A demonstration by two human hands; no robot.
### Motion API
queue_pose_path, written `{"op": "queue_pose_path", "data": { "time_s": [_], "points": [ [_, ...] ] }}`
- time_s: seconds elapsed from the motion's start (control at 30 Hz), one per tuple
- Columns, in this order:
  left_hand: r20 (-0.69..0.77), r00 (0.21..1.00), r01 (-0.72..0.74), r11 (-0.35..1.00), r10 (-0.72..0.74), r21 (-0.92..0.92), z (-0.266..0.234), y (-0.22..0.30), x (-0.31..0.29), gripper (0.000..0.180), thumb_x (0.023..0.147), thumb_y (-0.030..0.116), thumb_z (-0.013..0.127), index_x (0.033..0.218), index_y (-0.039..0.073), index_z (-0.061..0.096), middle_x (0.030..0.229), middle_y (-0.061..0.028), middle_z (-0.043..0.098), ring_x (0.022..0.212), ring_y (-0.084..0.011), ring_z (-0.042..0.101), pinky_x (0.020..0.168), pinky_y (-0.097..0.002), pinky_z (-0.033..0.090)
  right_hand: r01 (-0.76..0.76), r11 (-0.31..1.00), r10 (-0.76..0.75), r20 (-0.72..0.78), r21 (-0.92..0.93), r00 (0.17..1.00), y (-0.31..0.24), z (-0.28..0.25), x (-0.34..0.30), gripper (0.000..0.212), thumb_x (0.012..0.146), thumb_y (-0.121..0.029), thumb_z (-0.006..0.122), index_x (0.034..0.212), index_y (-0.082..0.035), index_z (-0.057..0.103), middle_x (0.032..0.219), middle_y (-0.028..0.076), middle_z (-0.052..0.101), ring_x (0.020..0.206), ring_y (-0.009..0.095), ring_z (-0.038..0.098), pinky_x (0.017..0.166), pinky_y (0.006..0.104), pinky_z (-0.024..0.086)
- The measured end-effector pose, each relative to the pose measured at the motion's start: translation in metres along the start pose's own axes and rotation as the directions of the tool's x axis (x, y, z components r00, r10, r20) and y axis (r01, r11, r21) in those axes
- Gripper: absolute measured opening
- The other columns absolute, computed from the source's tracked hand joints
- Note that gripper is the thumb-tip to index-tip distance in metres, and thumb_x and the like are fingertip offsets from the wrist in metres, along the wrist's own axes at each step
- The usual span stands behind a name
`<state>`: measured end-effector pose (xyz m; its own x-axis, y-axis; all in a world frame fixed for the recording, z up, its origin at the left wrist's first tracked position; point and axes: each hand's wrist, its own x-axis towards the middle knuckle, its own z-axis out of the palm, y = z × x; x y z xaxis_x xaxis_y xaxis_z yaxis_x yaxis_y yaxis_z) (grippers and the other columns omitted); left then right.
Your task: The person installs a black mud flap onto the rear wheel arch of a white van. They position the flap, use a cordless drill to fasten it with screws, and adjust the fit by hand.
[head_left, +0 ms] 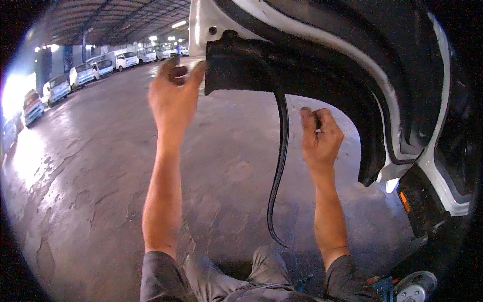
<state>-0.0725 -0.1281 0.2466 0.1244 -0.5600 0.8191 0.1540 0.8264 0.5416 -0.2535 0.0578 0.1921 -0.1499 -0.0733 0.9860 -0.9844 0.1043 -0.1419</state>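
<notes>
A black fender-shaped panel (236, 70) runs along the lower edge of a white vehicle body part (200, 25). From it a long black rubber strip (282, 146) hangs down, its lower end curling toward my knees. My left hand (176, 100) is raised beside the panel's left end, thumb and fingers apart. Its thumb tip is at the panel's edge; whether they touch I cannot tell. My right hand (322, 138) is below the panel, to the right of the strip and apart from it. Its fingers are bent, with a gap to the thumb and nothing visible between them.
A black curved wheel-arch part of the vehicle (372, 90) fills the upper right. An orange reflector (404, 200) sits low on the right, above a round metal part (416, 287). Several parked trucks (126, 59) line the far left. Worn concrete floor (100, 176) spreads below.
</notes>
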Motion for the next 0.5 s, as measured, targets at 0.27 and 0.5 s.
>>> {"op": "queue_pose_path", "data": {
  "time_s": [0.27, 0.5],
  "points": [
    [0.349, 0.927, 0.185, 0.977, -0.138, -0.104, 0.032, 0.039, -0.043, 0.035, 0.097, 0.029, 0.061, 0.110, -0.003, 0.067, 0.095, -0.0111, 0.072, 0.073, -0.0181, 0.069, 0.064, -0.0302, 0.055, -0.383, 0.834, 0.241, 0.364, 0.396, 0.900, 0.020, 0.029, -0.008, 0.062, 0.081, -0.026, 0.078, 0.130, -0.002, 0.050, 0.082, 0.011, 0.069, 0.077, 0.023, 0.068, 0.071, 0.0360, 0.054],
    [0.402, 0.853, 0.512, 0.685, -0.332, -0.519, 0.066, 0.034, -0.025, 0.033, 0.099, 0.027, 0.059, 0.111, -0.003, 0.064, 0.099, -0.0131, 0.071, 0.081, -0.0225, 0.071, 0.064, -0.0320, 0.056, -0.384, 0.813, 0.253, 0.329, 0.437, 0.910, 0.026, 0.007, 0.008, 0.031, 0.086, -0.016, 0.069, 0.114, -0.004, 0.065, 0.085, 0.010, 0.065, 0.070, 0.018, 0.059, 0.067, 0.0328, 0.049]
  ]
}}
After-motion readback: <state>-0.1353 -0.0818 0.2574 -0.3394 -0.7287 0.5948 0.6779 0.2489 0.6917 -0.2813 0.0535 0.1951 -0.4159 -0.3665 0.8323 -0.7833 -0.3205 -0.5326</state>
